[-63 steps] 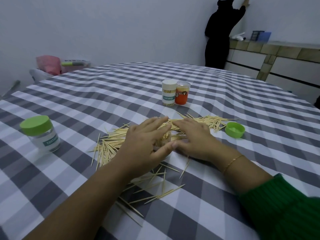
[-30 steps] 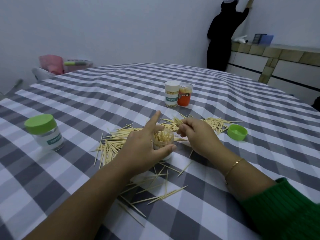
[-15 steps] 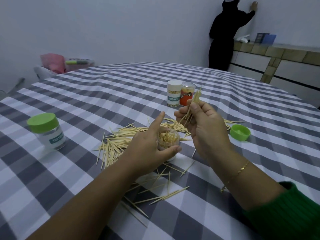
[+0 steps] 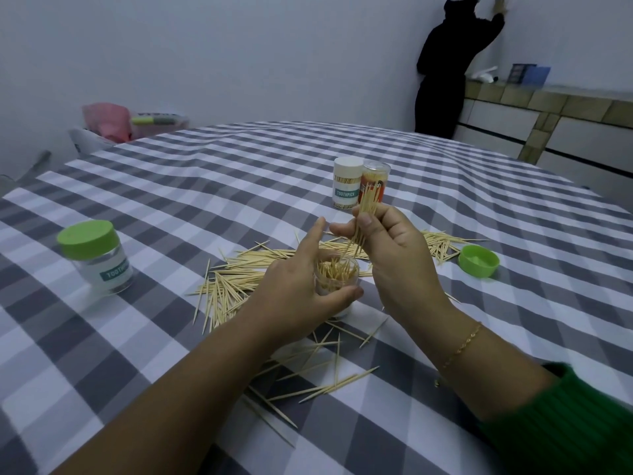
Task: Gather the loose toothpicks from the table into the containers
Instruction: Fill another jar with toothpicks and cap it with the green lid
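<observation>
My left hand point(image 4: 294, 289) grips a small clear open jar point(image 4: 337, 274) partly filled with toothpicks, index finger pointing up. My right hand point(image 4: 390, 248) pinches a bundle of toothpicks point(image 4: 364, 214) held upright, its lower tips just above the jar's mouth. Loose toothpicks point(image 4: 233, 286) lie scattered on the checked tablecloth point(image 4: 205, 186) left of the jar, in front of it and behind my hands. The jar's green lid point(image 4: 479, 261) lies upturned to the right.
A closed green-lidded jar point(image 4: 94, 257) stands at the left. A white-capped toothpick container point(image 4: 347, 187) and an orange one point(image 4: 375, 181) stand behind my hands. A person in black point(image 4: 448, 73) stands by the far counter point(image 4: 555, 111). A pink bag point(image 4: 106, 120) sits beyond the table.
My right hand gathered toothpicks off the table, lifted them and turned them upright, then lowered the bundle toward the jar. My left hand has kept its hold on the jar.
</observation>
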The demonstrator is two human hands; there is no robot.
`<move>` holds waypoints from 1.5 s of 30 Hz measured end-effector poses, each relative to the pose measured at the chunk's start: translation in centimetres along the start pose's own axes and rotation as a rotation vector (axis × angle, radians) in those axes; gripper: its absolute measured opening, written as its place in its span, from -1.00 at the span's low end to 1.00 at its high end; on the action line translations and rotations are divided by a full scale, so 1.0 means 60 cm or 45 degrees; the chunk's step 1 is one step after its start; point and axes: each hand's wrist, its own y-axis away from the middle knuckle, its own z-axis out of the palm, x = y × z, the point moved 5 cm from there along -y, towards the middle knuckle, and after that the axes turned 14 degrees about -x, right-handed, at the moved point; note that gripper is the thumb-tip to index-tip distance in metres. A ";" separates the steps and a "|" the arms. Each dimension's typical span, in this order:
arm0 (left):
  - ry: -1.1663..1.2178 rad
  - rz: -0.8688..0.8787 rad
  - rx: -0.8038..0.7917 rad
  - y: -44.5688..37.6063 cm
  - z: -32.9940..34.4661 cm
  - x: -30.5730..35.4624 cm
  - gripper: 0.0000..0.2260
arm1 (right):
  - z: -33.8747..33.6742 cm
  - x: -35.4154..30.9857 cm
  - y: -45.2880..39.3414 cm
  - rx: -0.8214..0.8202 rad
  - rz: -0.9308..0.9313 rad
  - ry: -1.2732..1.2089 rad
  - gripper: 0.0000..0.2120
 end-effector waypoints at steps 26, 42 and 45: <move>-0.168 0.107 0.018 0.002 -0.002 0.005 -0.24 | -0.002 0.027 0.014 -0.227 0.342 0.066 -0.72; -0.667 0.409 0.155 0.002 0.011 0.024 -0.40 | -0.125 0.063 -0.010 -0.380 0.591 1.327 -0.32; -0.643 0.436 0.176 -0.001 0.016 0.020 -0.46 | -0.115 0.080 -0.015 -0.493 0.587 1.493 -0.27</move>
